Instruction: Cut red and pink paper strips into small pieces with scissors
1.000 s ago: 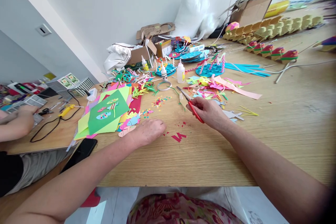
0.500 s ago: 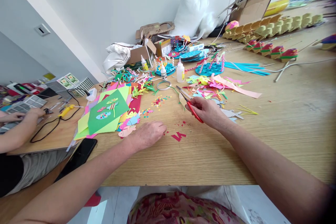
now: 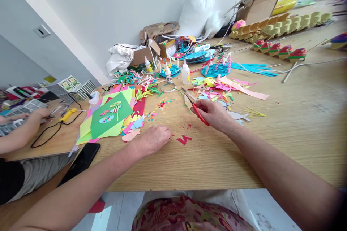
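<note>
Red-handled scissors [image 3: 200, 114] are in my right hand [image 3: 213, 113], their blades parted and pointing away to the upper left. My left hand [image 3: 155, 139] rests on the table with its fingers curled together; a tiny red speck shows at the fingertips, and what they pinch is hidden. Strips of red paper [image 3: 184, 139] and small red snippets [image 3: 189, 126] lie between the two hands. Paper fish [image 3: 131, 135] are left of my left hand. Farther left, a green sheet [image 3: 101, 124] bears several decorated fish. Coloured paper dots [image 3: 163, 104] lie beyond the hands.
Glue bottles [image 3: 185, 73] stand behind a roll of tape [image 3: 168, 87]. Paper scraps [image 3: 217, 88] and a grey paper fish [image 3: 238, 116] lie near my right hand. A phone [image 3: 82, 158] sits at the left table edge. Another person's arm [image 3: 23, 131] works beside a yellow glue gun [image 3: 67, 114].
My hands and the scissors have barely moved. The view has shifted slightly, and the other person's hand at the left has moved a little.
</note>
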Motion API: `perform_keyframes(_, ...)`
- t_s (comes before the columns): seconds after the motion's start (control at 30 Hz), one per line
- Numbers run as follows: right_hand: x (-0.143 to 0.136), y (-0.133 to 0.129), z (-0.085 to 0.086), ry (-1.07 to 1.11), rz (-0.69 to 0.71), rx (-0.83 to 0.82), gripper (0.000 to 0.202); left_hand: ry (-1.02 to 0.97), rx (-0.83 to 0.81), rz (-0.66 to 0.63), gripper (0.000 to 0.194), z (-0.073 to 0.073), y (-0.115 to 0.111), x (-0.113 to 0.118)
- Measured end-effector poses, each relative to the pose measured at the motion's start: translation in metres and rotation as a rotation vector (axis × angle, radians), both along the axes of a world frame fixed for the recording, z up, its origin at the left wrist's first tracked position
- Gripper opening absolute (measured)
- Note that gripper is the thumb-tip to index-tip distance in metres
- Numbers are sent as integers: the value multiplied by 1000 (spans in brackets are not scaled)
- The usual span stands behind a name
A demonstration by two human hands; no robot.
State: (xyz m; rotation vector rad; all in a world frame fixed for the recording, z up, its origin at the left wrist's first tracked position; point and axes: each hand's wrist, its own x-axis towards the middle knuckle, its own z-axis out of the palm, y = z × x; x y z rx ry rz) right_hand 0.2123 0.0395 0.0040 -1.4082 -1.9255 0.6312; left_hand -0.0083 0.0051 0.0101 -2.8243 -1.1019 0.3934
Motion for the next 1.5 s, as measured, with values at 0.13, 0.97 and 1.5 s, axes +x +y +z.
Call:
perform_keyframes(0.13, 1, -1, 0, 16, 11, 9, 29, 11, 30, 11, 16, -1, -4, 2)
perform_keyframes(0.97, 0, 0, -1, -5, 15, 17, 27, -75, -48, 111, 17, -1, -4, 0)
perform_keyframes(1.5, -1, -1, 1, -16, 12, 9, 28, 32, 38, 126, 19, -3, -14, 11)
